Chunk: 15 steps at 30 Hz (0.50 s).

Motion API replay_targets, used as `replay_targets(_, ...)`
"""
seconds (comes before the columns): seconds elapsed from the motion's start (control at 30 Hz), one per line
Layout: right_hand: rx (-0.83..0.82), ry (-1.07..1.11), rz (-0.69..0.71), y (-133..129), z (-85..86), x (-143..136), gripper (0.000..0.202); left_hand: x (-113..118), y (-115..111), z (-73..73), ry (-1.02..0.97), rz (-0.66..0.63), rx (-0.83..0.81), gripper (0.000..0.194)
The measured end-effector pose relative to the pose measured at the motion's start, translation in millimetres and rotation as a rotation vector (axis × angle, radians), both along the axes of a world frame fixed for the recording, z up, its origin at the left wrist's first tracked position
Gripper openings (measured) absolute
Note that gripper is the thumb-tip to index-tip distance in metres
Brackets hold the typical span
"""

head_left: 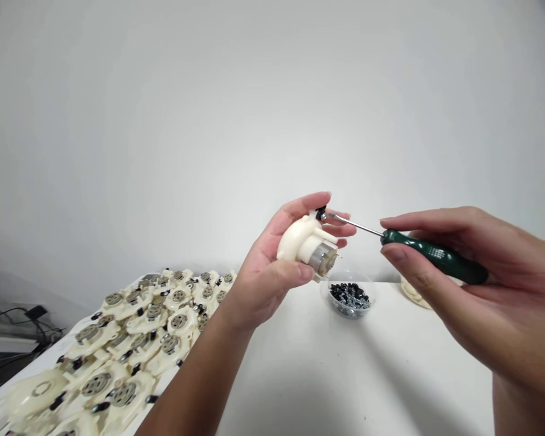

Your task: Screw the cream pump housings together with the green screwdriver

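Observation:
My left hand holds up a cream plastic pump housing with a silver motor set in its side. A small black fitting with a screw sits at the top of the housing, by my left index finger. My right hand is closed around the dark green handle of a screwdriver. Its metal shaft points left, and the tip is at or very near the screw; I cannot tell whether they touch.
A clear bowl of black pieces and silver screws stands on the white table. Many similar cream motor housings crowd the left side. Another cream part lies partly behind my right hand. Black cables hang at far left.

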State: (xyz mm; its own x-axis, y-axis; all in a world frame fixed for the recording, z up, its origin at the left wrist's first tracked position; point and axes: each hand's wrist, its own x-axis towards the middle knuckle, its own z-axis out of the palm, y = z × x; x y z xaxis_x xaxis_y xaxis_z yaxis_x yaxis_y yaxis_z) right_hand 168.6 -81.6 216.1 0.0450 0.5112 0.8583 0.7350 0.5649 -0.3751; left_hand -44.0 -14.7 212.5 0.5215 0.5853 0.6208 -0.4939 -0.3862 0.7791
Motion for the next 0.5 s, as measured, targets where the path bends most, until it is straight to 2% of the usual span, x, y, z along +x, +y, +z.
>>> replay_targets(0.13, 0.091, 0.015, -0.045, 0.9, -2.2, -3.8, 0.008, 0.7, 0.7, 0.5, -0.001, -0.026, -0.002, 0.067)
replay_targets(0.23, 0.091, -0.008, -0.044, 0.2, -4.7, -4.7, 0.009, 0.5, 0.5, -0.6, 0.018, -0.013, -0.012, 0.068)
replay_targets(0.5, 0.076, -0.046, -0.017, -1.2, -1.0, -8.8, 0.004, 1.0, -1.0, -4.1, 0.005, 0.067, -0.011, 0.055)
